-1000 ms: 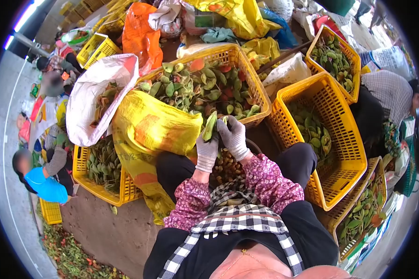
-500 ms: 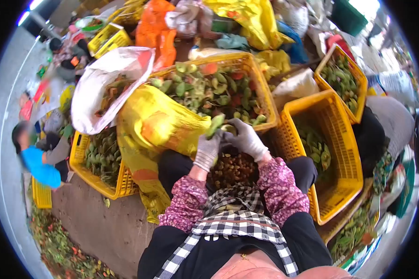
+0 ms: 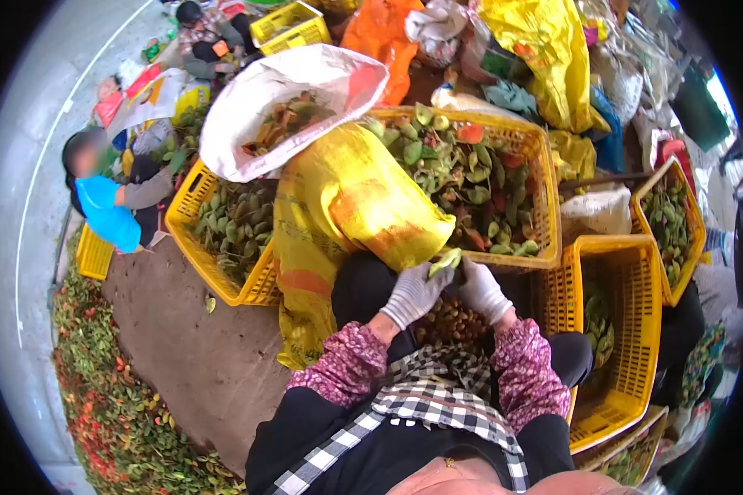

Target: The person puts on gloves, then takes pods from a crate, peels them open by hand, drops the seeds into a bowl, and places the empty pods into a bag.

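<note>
My left hand (image 3: 415, 297), in a pale knit glove, is closed on a green leaf-shaped pod (image 3: 446, 261) with a pale stripe along it. My right hand (image 3: 482, 290), gloved too, is close on the right with its fingers curled in. Whether it grips the pod or something small, I cannot make out. Just below both hands, a heap of small brown nuts or seeds (image 3: 452, 320) lies between my legs. A yellow sack (image 3: 380, 198) stained orange slumps beside my left hand. Beyond it stands a yellow crate (image 3: 551, 181) full of green and reddish pods.
At my right stands a deep yellow crate (image 3: 636, 346) with some green pods low inside. Another crate (image 3: 191, 188) of green pods and an open white sack (image 3: 223, 132) are at my left. A person in blue (image 3: 111, 210) sits farther left, near scattered green and red pieces (image 3: 132, 412).
The view has swung left, so the surroundings appear farther right and lower. My hands still meet above the brown heap, with the green pod held at the left hand's fingertips.
</note>
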Demonstrator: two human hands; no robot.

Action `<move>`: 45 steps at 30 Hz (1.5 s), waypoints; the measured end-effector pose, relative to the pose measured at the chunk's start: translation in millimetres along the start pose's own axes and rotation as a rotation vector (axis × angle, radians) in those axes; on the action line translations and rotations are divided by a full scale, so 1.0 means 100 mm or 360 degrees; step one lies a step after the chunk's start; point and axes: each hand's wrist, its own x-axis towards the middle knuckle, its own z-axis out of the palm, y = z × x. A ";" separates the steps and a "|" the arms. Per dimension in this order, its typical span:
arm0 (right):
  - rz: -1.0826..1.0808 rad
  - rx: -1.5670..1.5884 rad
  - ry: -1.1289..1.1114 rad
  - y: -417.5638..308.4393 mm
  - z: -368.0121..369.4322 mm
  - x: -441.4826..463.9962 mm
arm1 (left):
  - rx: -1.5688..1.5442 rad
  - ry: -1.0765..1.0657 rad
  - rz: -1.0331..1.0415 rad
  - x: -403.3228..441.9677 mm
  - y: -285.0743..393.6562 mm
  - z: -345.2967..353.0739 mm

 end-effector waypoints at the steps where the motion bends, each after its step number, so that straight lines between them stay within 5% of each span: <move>1: -0.0105 0.0015 0.0047 0.15 0.13 0.03 | -0.0009 -0.0039 -0.0041 -0.03 0.11 -0.07; 3: -0.0160 0.0288 0.0029 0.04 0.12 -0.06 | 0.0279 0.0045 0.0143 -0.16 0.41 -0.20; 5: -0.0057 0.0040 0.0000 0.12 0.29 -0.16 | 0.0474 -0.0062 0.0077 -0.27 0.44 -0.24; 16: 0.0497 0.0089 -0.0078 0.36 0.94 -0.95 | 0.0627 -0.0531 0.0070 -0.77 0.04 0.06; 20: 0.0344 0.0829 0.0049 0.46 0.84 -1.10 | 0.0826 -0.0654 0.0157 -0.79 0.11 0.15; 21: 0.0299 0.1010 0.0072 0.50 0.80 -1.13 | 0.0646 -0.0624 0.0112 -0.75 0.20 0.08; 23: 0.0741 0.1263 -0.0441 0.53 0.41 -1.05 | 0.0304 -0.0562 0.0008 -0.66 0.49 -0.21; 26: 0.0884 0.0845 0.0337 1.04 0.65 -0.77 | 0.0309 0.0022 0.0429 -0.36 0.69 -0.91; 27: 0.0837 0.0597 0.0454 1.27 0.86 -0.71 | -0.0163 0.0284 0.0032 -0.36 1.04 -1.09; 29: 0.0725 0.0090 0.0708 1.60 1.10 -0.53 | 0.0455 0.0621 0.0521 0.02 1.11 -1.73; 31: 0.1104 -0.0050 0.0480 1.72 1.16 -0.51 | -0.0095 0.0683 0.0981 0.36 1.39 -1.93; 34: 0.1344 -0.0218 0.0326 2.01 1.38 -0.55 | 0.0782 0.0859 0.1105 0.81 1.16 -2.87; 36: 0.1338 -0.0577 0.0053 2.26 1.78 -0.42 | 0.0817 0.0918 0.0905 0.98 1.13 -3.12; 38: 0.1546 -0.0245 -0.0172 1.12 1.21 -0.34 | 0.1171 0.0900 0.0923 1.14 1.13 -3.28; 43: 0.0582 -0.0111 -0.0523 1.37 1.78 -0.12 | 0.1647 0.0786 0.0908 1.63 1.09 -3.48; 45: 0.0744 0.0003 -0.0639 1.21 1.60 -0.15 | 0.1855 0.0727 0.0820 1.91 1.00 -3.55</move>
